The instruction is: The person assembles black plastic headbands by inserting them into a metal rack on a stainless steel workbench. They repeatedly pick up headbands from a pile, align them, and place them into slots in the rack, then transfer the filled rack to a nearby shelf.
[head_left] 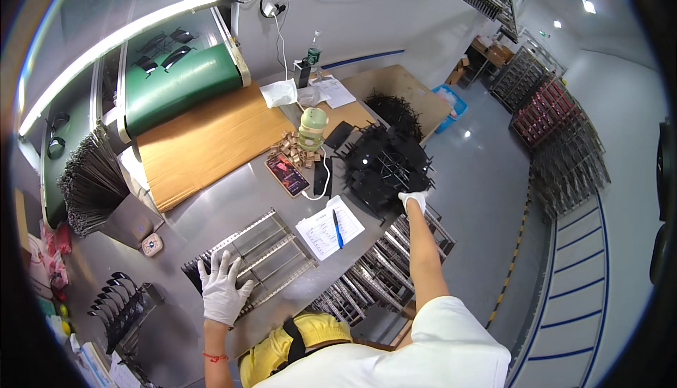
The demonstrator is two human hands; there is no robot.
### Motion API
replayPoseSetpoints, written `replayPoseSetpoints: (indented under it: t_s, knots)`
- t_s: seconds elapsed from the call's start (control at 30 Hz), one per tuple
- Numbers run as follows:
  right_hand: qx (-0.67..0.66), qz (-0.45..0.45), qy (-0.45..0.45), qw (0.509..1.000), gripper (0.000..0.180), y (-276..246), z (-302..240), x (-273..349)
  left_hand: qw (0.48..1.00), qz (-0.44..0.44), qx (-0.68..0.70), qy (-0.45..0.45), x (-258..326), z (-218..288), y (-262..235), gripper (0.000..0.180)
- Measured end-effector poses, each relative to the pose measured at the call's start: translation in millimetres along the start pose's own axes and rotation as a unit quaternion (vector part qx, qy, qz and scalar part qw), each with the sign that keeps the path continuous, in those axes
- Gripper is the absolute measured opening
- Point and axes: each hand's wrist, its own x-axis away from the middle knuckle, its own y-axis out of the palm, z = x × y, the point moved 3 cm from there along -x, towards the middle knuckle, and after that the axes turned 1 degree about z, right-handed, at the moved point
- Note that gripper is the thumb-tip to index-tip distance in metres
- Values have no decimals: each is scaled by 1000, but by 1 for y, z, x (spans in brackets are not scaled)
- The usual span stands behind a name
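While the head view takes in both gloved hands, the left hand [224, 293] lies with fingers spread over the left end of a metal rack [268, 252], gripping nothing visibly; it probably serves to steady the frame. The rack lies flat on the metal table [226, 201], dark pieces [194, 269] lined along that left end, perhaps so its bars stay reachable from above. Stretched away, the right hand [413, 199] is at the near edge of a heap of black parts [384, 162]; whether it grasps one I cannot tell. That heap sits at the table's far right, seemingly within arm's reach by design. A paper sheet [317, 238] with a blue pen [338, 230] lies between rack and heap, presumably handy for notes.
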Motion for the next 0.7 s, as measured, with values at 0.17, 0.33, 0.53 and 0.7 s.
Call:
replayPoseSetpoints:
  t_s: [0.17,0.33,0.53,0.7]
  knots:
    - [-59,74,3,996,98,18,7,7,999,36,5,4,-15,13,-14,54]
    - [-143,137,-65,978,77,4,7,12,997,61,33,29,-28,22,-25,50]
    - [-301,111,-248,914,78,-68,-9,75,959,81,268,-47,-28,11,-33,48]
    - [-388,-329,-414,755,60,-81,-24,249,724,56,686,-46,-55,36,-20,64]
